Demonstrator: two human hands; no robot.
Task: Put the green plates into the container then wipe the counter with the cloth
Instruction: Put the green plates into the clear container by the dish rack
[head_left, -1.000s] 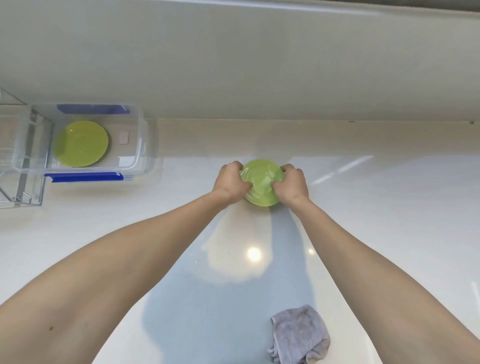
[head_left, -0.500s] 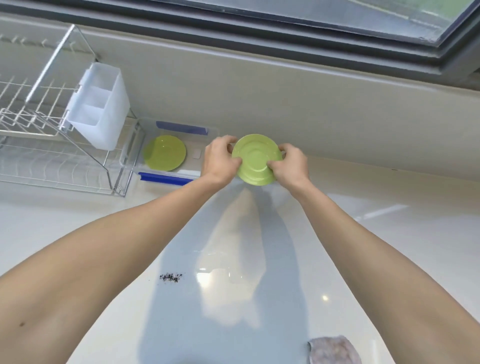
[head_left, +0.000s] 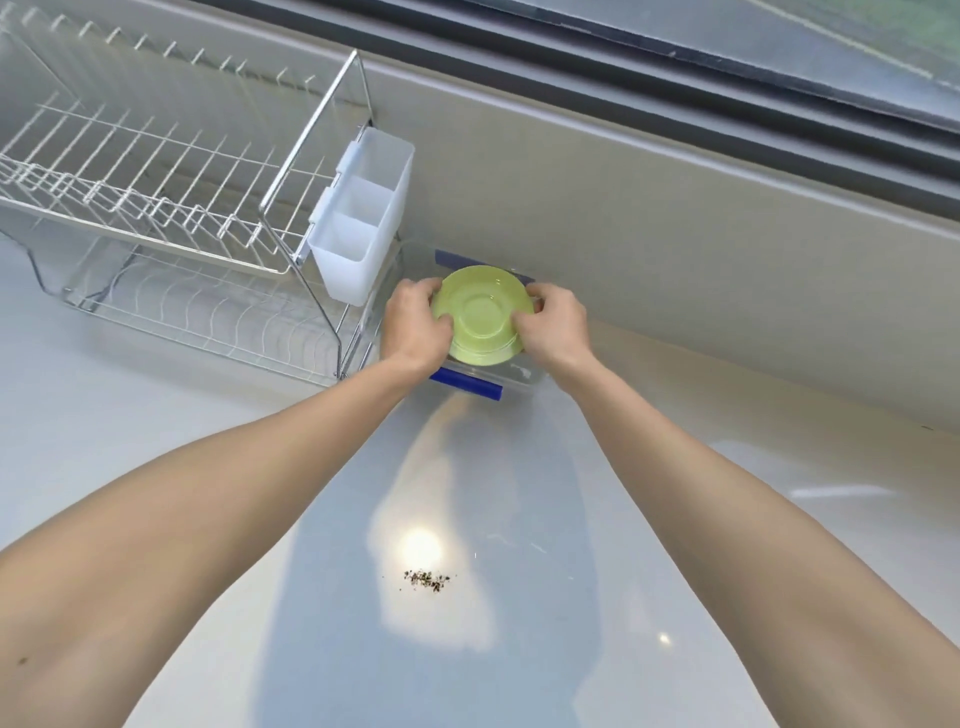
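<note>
A round, glossy light-green plate (head_left: 480, 317), tilted with its ringed face toward the camera, sits over the clear plastic container (head_left: 519, 376) with blue clips, which stands on the pale table (head_left: 519, 519) against the far wall, just right of centre-left.

Pale kitchen desk under a window, dish rack at the left

A glossy whitish desk (head_left: 779, 545) mirrors a bright ceiling light and broad pale glare patches, with a small scatter of dark crumbs (head_left: 426, 580) on it. A plain beige wall (head_left: 623, 218) rises behind, topped by a dark window frame (head_left: 675, 88) and glass. A wire dish rack (head_left: 156, 208) stands at the far left, a white plastic cutlery holder (head_left: 363, 218) hung on its right end.
</note>
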